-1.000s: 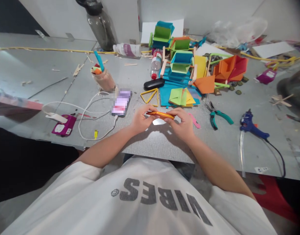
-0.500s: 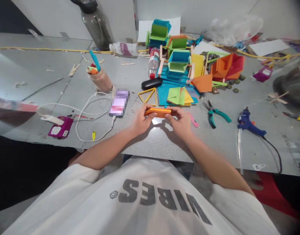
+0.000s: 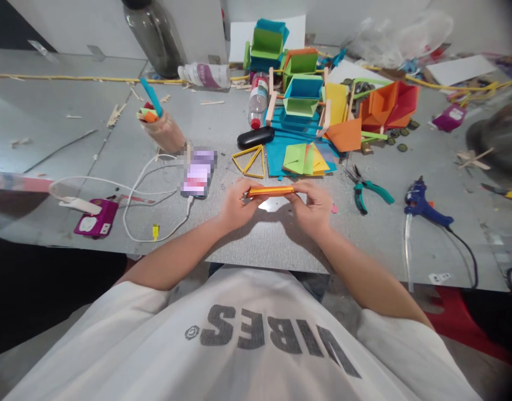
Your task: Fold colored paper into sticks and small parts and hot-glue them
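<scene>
A folded orange paper [image 3: 271, 191] is held level above the near part of the table, seen almost edge-on with yellowish lines between its layers. My left hand [image 3: 241, 205] pinches its left end, and my right hand [image 3: 312, 207] pinches the right end. Just beyond them lie a yellow triangular frame [image 3: 250, 161] and a stack of green and yellow paper pieces [image 3: 300, 160] on blue sheets. A small pink piece [image 3: 334, 209] shows partly from behind my right hand.
On the right are teal-handled pliers [image 3: 370, 192] and a blue glue gun [image 3: 425, 206] with its cord. A phone [image 3: 198, 172] on a white cable lies left, near a purple power adapter [image 3: 96, 217]. Paper-and-stick models [image 3: 303, 103], bottles and a black case [image 3: 256, 137] stand farther back.
The orange paper has been tilted, so its layered edge faces me instead of its broad side. My right hand has shifted slightly and covers more of the pink piece. The view has moved a little.
</scene>
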The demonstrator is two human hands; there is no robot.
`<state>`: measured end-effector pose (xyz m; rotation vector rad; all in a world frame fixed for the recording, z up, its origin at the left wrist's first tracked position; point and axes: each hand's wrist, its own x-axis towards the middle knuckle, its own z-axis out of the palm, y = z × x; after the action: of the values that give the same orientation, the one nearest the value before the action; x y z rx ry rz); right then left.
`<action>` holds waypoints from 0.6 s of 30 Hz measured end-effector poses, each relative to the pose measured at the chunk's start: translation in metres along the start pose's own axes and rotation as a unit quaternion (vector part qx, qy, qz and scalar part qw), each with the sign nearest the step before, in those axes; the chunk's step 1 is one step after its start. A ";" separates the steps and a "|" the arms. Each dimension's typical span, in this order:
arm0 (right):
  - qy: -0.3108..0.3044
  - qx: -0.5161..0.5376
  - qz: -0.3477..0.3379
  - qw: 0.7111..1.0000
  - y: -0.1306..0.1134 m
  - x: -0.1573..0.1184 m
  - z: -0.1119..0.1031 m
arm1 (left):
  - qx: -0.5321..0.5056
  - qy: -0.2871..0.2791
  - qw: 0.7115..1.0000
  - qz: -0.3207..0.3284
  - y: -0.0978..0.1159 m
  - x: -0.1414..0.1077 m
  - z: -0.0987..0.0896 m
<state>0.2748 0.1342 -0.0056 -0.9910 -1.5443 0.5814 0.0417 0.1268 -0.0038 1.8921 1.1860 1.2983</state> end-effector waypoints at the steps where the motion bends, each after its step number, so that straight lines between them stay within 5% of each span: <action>1: -0.005 -0.006 0.001 1.000 0.000 0.001 -0.001 | -0.002 -0.001 1.000 0.005 0.001 0.000 -0.001; 9: -0.029 0.014 -0.012 0.999 -0.004 0.003 -0.006 | -0.019 0.012 1.000 0.002 0.003 -0.001 -0.003; 18: -0.055 0.035 0.052 0.997 0.000 0.002 -0.003 | -0.036 0.013 0.999 -0.034 0.002 0.000 0.001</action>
<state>0.2775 0.1359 -0.0041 -1.0037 -1.5639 0.7699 0.0437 0.1259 -0.0022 1.7745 1.1901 1.3141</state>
